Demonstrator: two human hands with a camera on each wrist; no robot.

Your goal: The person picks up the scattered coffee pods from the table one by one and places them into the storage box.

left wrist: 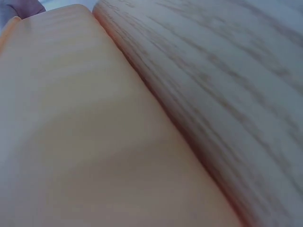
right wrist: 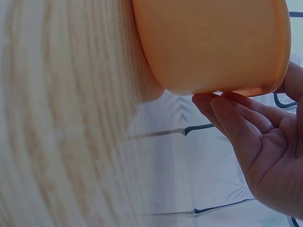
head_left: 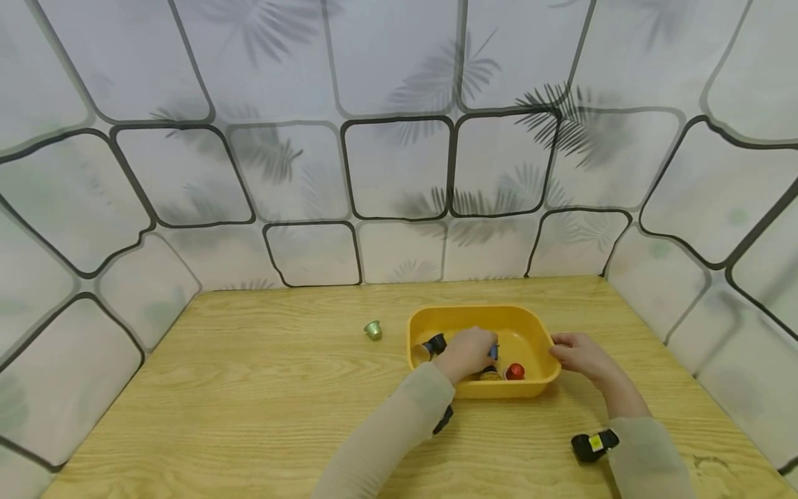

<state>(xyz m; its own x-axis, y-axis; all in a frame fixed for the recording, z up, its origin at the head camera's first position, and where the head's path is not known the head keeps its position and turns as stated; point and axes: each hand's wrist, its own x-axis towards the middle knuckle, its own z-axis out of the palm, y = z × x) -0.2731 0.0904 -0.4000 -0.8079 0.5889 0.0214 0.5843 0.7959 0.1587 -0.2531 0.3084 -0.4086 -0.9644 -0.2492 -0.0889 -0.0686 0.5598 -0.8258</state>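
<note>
A yellow plastic bin (head_left: 446, 390) stands on the wooden table, with several coffee capsules inside. My left hand (head_left: 467, 352) reaches down into it, palm turned down. Right by its fingertips is a blue capsule (head_left: 494, 351); the fingertips are hidden, so a grip on it cannot be made out. A red capsule (head_left: 515, 372), a gold-brown one (head_left: 490, 375) and a black one (head_left: 438, 342) lie around that hand. At the bin's right end, my right hand (head_left: 582, 355) grips the rim, and in the right wrist view its fingers (right wrist: 232, 118) meet the orange-looking wall.
Left of the bin, a green capsule (head_left: 373, 330) lies on the table (head_left: 262, 388). Patterned cloth walls (head_left: 399, 173) enclose the table's back and sides. A black wrist device (head_left: 593, 445) sits by the right sleeve.
</note>
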